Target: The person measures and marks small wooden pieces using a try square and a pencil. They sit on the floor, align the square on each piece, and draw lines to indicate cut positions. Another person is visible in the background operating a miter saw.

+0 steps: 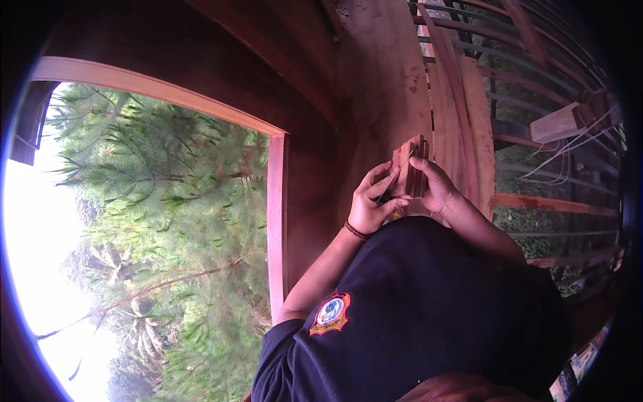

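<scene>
A small bundle of reddish-brown wooden strips (411,169) is held in front of my body, the strips lying side by side. My right hand (435,184) is closed round its right side, the thumb along the strips. From the left, my left hand (370,201) reaches in with its fingers bent and the fingertips at the bundle's left side. Between its fingers and thumb shows a thin dark object (384,196), slanting towards the wood; its kind is too small to make out. A beaded bracelet (356,231) circles my left wrist.
Beyond my hands run long wooden planks (447,100). To the left, a wooden window frame (277,201) opens onto trees. Slats (556,204) with gaps between them lie at the right, near a wooden beam end (556,123) and loose pale cords (559,159).
</scene>
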`<state>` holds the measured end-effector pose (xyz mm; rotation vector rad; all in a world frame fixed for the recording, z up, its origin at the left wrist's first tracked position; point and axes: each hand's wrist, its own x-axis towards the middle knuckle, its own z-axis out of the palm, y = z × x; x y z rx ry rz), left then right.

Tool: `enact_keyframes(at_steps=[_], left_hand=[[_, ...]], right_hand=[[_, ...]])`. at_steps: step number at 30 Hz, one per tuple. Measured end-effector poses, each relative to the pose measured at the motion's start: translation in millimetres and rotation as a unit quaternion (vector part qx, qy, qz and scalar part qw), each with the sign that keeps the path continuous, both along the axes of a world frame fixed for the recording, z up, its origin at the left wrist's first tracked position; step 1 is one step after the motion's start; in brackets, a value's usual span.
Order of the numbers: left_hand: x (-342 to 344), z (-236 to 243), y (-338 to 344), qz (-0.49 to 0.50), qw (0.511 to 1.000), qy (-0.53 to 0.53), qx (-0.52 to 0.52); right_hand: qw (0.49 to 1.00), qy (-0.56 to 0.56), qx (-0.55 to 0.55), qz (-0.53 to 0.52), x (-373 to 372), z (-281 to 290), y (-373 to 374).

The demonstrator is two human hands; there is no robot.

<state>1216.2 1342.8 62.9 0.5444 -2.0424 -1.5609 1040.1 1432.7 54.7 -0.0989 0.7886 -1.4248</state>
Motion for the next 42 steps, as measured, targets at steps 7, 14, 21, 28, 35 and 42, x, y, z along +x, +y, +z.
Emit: enact_keyframes(at_steps=[7,14,21,28,35,42], left_hand=[[-72,-11,-95,-0.03,0.999,0.029,0.002],[-139,-1,-217,-0.078,0.996,0.048,0.008],[-230,-13,-291,-0.182,0.983,0.025,0.015],[-390,-36,-373,-0.228,0.973,0.012,-0.022],[-537,-10,-461,-0.149,0.988,-0.023,-0.033],[-654,-29,-573,0.058,0.977,0.037,-0.202]], right_hand=[[0.996,0.044,-0.043,-0.064,-64,12,-86],[0.991,0.028,0.007,-0.134,-121,11,-190],[0.98,0.016,-0.005,-0.199,-195,-6,-231],[0.973,0.021,-0.033,-0.229,-330,-28,-302],[0.956,0.072,0.004,-0.283,-485,0,-410],[0.963,0.057,0.053,-0.26,-597,-8,-574]])
